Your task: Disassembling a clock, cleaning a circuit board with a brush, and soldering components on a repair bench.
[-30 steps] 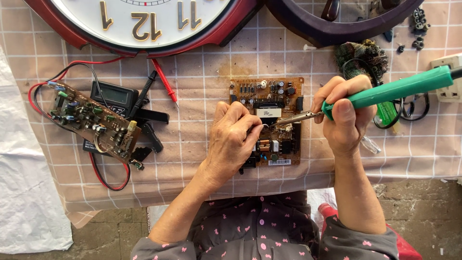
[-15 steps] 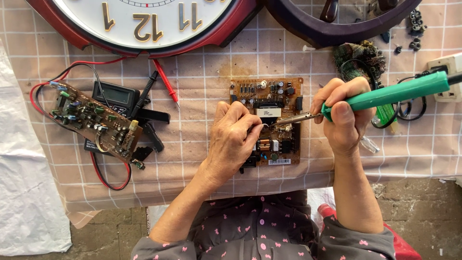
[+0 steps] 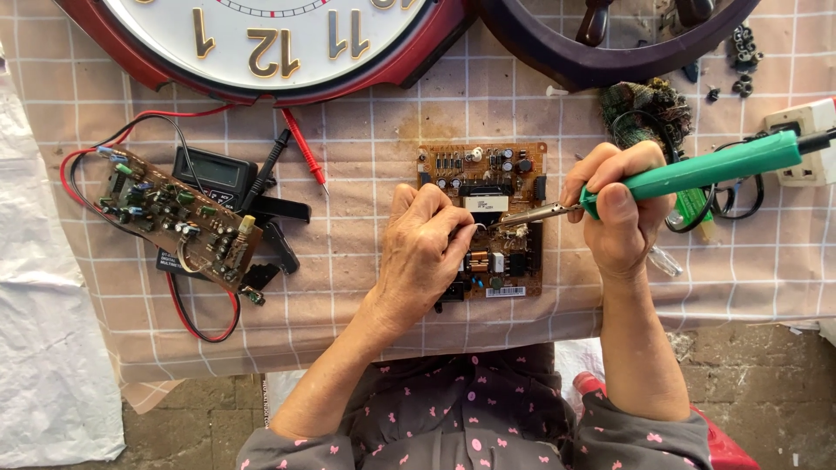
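A brown circuit board [image 3: 488, 174] with many small components lies on the checked tablecloth in the middle. My left hand [image 3: 427, 252] rests on its left half, fingertips pinched at a thin wire or solder strand near a white part. My right hand [image 3: 620, 209] grips a green-handled soldering iron [image 3: 723, 165]; its metal tip points left and meets the board close to my left fingertips.
A second circuit board [image 3: 178, 218] with red and black wires lies at the left over a black multimeter [image 3: 213, 170] and its probes. A large red-framed wall clock [image 3: 261, 35] and a dark round frame [image 3: 610, 43] lie along the far edge. A white power strip [image 3: 805, 130] sits at right.
Both hands stay on the board with the iron tip at the same spot; only slight shifts of the view.
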